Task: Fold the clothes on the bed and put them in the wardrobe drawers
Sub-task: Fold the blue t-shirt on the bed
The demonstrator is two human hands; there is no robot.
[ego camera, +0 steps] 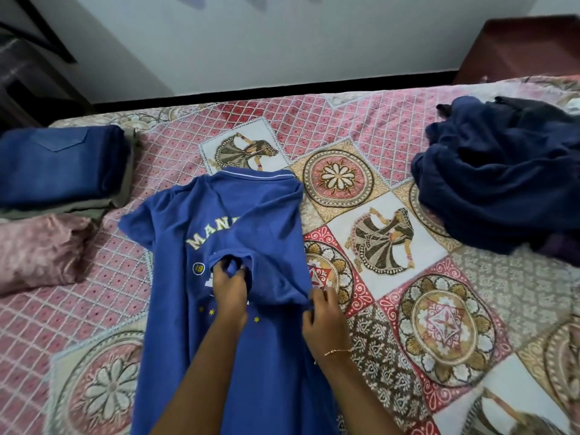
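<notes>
A blue polo shirt [219,309] with pale lettering lies spread on the patterned bedspread [392,309], collar away from me. Its right side is folded in over the middle. My left hand [229,290] pinches the hem of the folded-in sleeve at the shirt's centre. My right hand [323,321] grips the shirt's right folded edge, fingers curled on the cloth. A heap of unfolded dark navy clothes [499,183] sits at the right of the bed.
Folded blue jeans [59,164] lie on a stack of folded clothes at the far left, with a pink folded garment [40,249] in front. A white wall [282,42] runs behind the bed; a dark red cabinet [524,48] stands at the back right.
</notes>
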